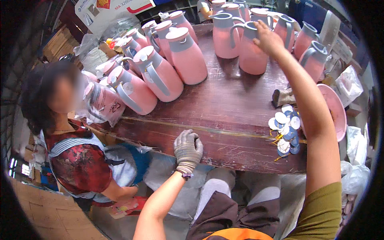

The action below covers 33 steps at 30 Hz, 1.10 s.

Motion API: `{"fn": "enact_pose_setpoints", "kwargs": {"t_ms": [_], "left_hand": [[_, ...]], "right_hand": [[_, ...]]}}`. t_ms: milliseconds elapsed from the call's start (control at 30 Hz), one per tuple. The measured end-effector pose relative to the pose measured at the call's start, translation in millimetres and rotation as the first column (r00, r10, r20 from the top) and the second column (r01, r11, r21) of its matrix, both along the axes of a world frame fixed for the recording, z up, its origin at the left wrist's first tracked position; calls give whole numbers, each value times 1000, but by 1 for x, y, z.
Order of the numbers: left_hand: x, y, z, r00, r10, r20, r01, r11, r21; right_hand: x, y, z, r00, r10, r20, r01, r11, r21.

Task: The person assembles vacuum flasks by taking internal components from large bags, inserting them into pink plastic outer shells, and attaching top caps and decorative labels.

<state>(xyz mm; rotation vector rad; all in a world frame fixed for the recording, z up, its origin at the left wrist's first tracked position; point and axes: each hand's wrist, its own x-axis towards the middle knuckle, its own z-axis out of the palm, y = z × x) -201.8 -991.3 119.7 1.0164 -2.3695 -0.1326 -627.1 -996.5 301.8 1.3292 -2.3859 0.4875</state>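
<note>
My left hand point(189, 148), in a striped work glove, rests loosely curled on the near edge of the dark red wooden table point(228, 105), with nothing visible in it. Bare and outstretched, my right hand point(268, 39) is at the open grey rim of a pink vacuum jug point(253, 57). Its fingers are spread; whether they touch the rim is unclear. Beside that jug stands another open pink jug point(225, 40). Round white and blue tags point(285, 127) with gold strings lie in a heap below my right forearm.
Several lidded pink jugs point(187, 57) stand on the left, one in a printed plastic bag point(105, 103). More open jugs point(313, 60) line the right. A pink basin point(334, 111) is partly behind my forearm. A person in a striped apron point(120, 168) sits at left.
</note>
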Motion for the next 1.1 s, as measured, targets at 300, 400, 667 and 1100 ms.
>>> {"fn": "enact_pose_setpoints", "kwargs": {"t_ms": [300, 400, 667, 1100], "left_hand": [[3, 1, -2, 999, -37, -28, 37, 999, 11], [18, -19, -1, 987, -23, -156, 66, 959, 277], [37, 125, 43, 727, 477, -494, 654, -259, 711], [59, 236, 71, 932, -122, -341, 354, 102, 930]], "right_hand": [[48, 22, -65, 989, 143, 28, -113, 874, -472], [144, 79, -106, 923, 369, 108, -293, 857, -424], [287, 377, -158, 731, 633, 254, -553, 768, -323], [175, 751, -185, 581, -813, 29, 807, 581, 103]]}}
